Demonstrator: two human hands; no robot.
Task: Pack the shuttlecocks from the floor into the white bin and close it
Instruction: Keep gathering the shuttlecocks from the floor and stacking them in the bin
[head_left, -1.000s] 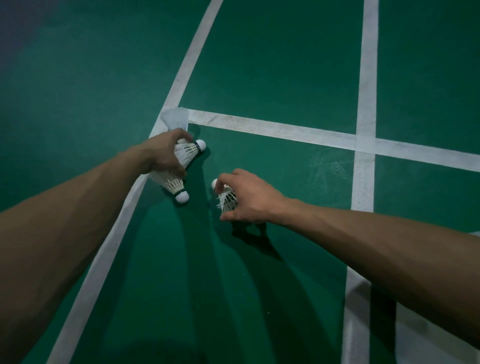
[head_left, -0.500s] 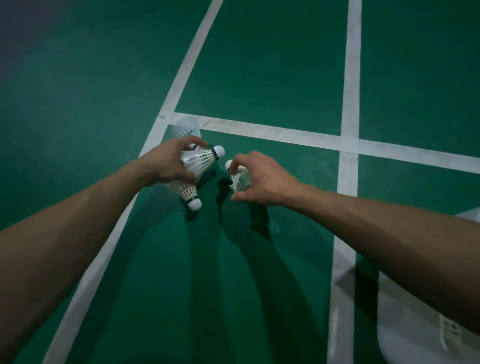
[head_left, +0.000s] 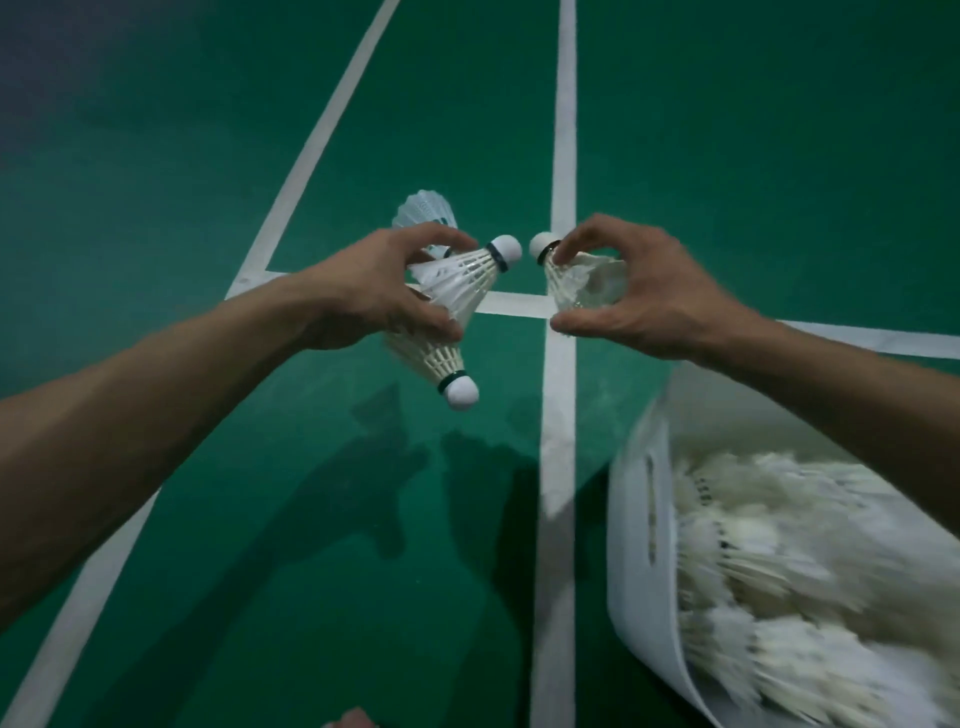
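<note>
Three shuttlecocks (head_left: 460, 283) are bunched in the left hand (head_left: 374, 291), fingers curled round the feather skirts, corks pointing diff. ways. The one at the back is partly hidden. The right hand (head_left: 639, 296) pinches a single shuttlecock (head_left: 582, 286) btwn thumb & fingertips, cork aimed at the left bunch. Both hands are up off the green floor (head_left: 208, 156).

Step in hand, I'd say: carry phase, pick-up done, drop not yet. Next move prob. calls for a swing right & down over the white bin (head_left: 639, 545), then releasing above the opening so feathers don't get crushed.

Bin sits lower right, open, already well filled w/ a pile of shuttlecocks (head_left: 779, 571), blurred. Lid not in view.
</note>
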